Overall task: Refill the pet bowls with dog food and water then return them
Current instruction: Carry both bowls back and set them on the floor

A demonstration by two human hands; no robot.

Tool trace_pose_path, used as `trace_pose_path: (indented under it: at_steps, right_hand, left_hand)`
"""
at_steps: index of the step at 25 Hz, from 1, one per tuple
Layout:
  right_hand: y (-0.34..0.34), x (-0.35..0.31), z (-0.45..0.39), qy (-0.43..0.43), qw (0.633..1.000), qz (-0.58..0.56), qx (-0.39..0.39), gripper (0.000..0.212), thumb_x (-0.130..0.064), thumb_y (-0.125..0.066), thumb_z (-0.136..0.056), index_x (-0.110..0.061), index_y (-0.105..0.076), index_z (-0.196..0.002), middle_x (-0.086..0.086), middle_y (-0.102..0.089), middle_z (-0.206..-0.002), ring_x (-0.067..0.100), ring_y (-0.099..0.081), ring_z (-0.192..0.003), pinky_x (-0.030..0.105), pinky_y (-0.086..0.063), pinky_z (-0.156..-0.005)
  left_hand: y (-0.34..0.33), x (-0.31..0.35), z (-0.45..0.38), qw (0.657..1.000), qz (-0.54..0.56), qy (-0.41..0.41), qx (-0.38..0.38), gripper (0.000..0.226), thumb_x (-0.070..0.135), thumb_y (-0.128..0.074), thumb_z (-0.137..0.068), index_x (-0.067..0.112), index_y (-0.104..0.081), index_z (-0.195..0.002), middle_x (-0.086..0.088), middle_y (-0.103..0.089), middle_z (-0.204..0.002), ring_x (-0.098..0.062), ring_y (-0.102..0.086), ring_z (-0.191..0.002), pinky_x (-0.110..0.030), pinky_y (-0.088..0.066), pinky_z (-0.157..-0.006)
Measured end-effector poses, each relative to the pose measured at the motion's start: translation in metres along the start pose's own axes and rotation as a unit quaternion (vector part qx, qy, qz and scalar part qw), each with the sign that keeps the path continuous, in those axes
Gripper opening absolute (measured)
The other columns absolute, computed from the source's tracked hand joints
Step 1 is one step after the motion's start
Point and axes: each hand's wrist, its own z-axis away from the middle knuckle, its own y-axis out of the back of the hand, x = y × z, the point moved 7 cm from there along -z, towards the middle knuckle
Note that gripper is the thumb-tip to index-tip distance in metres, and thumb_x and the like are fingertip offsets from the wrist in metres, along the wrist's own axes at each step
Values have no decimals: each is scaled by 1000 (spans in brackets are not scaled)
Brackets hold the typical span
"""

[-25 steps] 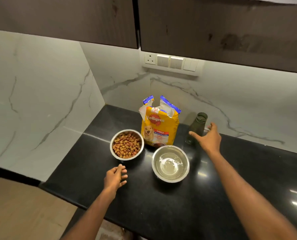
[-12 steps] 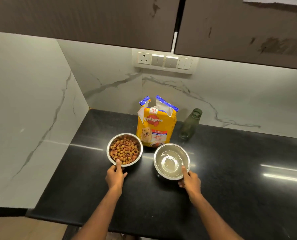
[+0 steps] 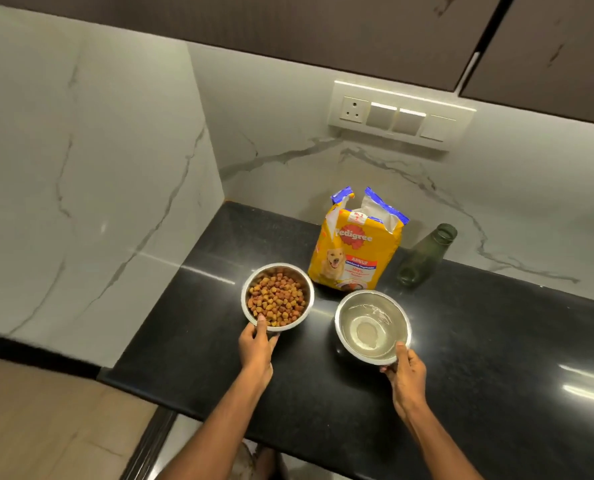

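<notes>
Two steel bowls stand on the black counter [image 3: 496, 341]. The left food bowl [image 3: 277, 296] is full of brown kibble; my left hand [image 3: 256, 344] pinches its near rim, thumb over the edge. The right water bowl [image 3: 372, 326] holds clear water, and my right hand [image 3: 405, 372] grips its near right rim with the thumb inside. Behind them the yellow dog food bag [image 3: 357, 244] stands upright with its top torn open. To its right is a dark green glass bottle [image 3: 427, 256], uncapped.
Marble walls close the counter at the left and back. A socket and switch panel [image 3: 397, 116] sits on the back wall under dark cabinets. The counter's front edge runs just below my wrists; a wooden floor [image 3: 46, 427] lies lower left.
My right hand came back from the bottle to the water bowl's rim. My left hand closed on the food bowl's rim. The camera view shifted left.
</notes>
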Motion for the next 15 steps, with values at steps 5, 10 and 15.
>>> trace_pose_path:
  at_steps: [5,10,15]
  right_hand:
    - [-8,6,15,34,996,45,-67,31,-27,-53,-114,-5,-74,-106,15,-71,-82,22,-58,-64,27,-57,-53]
    - [-50,21,53,44,981,95,-163,30,-31,-56,-113,-17,-77,-96,1,-77,-76,15,-68,-69,33,-60,-60]
    - [-120,50,120,56,954,123,-269,33,-33,-57,-112,-14,-79,-95,1,-75,-74,12,-67,-66,27,-58,-57]
  left_hand:
    - [68,-7,36,996,62,-31,53,27,22,-55,-112,11,-67,-133,-9,-70,-125,-27,-67,-121,-41,-55,-104]
    - [166,-18,90,980,131,-74,131,28,25,-57,-111,12,-66,-134,-7,-72,-121,-23,-71,-111,-34,-63,-88]
    - [275,-36,152,945,214,-115,218,23,24,-60,-109,13,-71,-125,-8,-77,-118,-18,-77,-102,-24,-66,-70]
